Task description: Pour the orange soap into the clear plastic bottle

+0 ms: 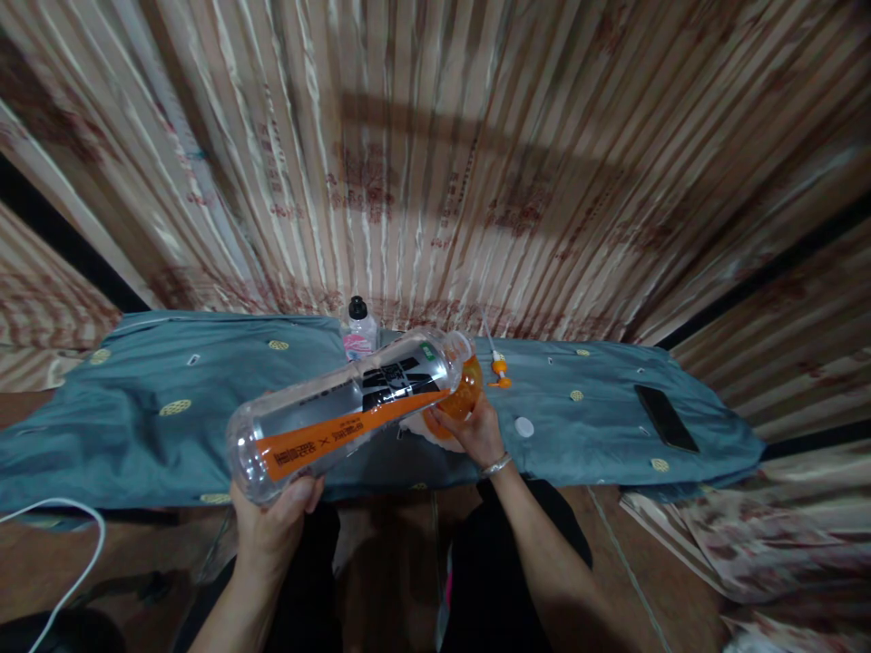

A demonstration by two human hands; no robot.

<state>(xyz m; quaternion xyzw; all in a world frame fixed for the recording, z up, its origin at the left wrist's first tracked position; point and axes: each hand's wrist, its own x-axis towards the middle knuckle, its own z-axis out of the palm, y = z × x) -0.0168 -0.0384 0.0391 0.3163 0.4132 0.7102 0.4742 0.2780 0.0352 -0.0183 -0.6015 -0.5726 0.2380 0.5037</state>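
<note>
A pleated curtain (408, 199) hung behind the cloth-covered tabletop (589, 440). The left hand (267, 517) had its grip clamped on the base of the clear bottle (354, 408), aslant above the tabletop; the right hand (480, 432) had its grip closed around the orange bottle (465, 390), near the clear bottle's neck. A pump (500, 365) lay beyond.

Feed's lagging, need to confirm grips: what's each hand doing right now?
Left hand: closed around the base end of the large clear bottle, which is tilted.
Right hand: closed on the orange bottle.
</note>
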